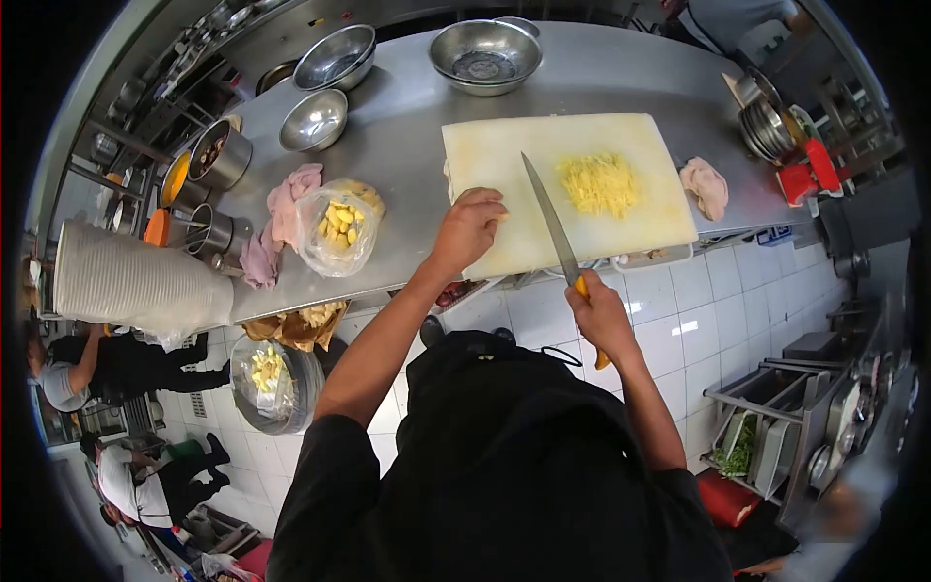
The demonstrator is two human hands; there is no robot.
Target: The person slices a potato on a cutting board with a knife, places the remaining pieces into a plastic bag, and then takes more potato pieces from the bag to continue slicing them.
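Observation:
A large white cutting board (524,242) lies on the steel table, with a pile of finely cut yellow strips (598,185) on its right half. My right hand (600,312) grips the yellow handle of a long knife (553,218), whose blade points away across the board. At the board's left edge, my left hand (471,229) has its fingers curled together around a small pale piece that is mostly hidden. To its left, an open plastic bag (339,228) holds yellow pieces, beside a pink cloth (288,209).
Metal bowls (485,56) stand at the table's back. Pots (221,155) and a stack of pale containers (136,276) are at the left. Another cloth (705,188) lies right of the board. A bin (276,386) stands below. Co-workers (145,485) are at lower left.

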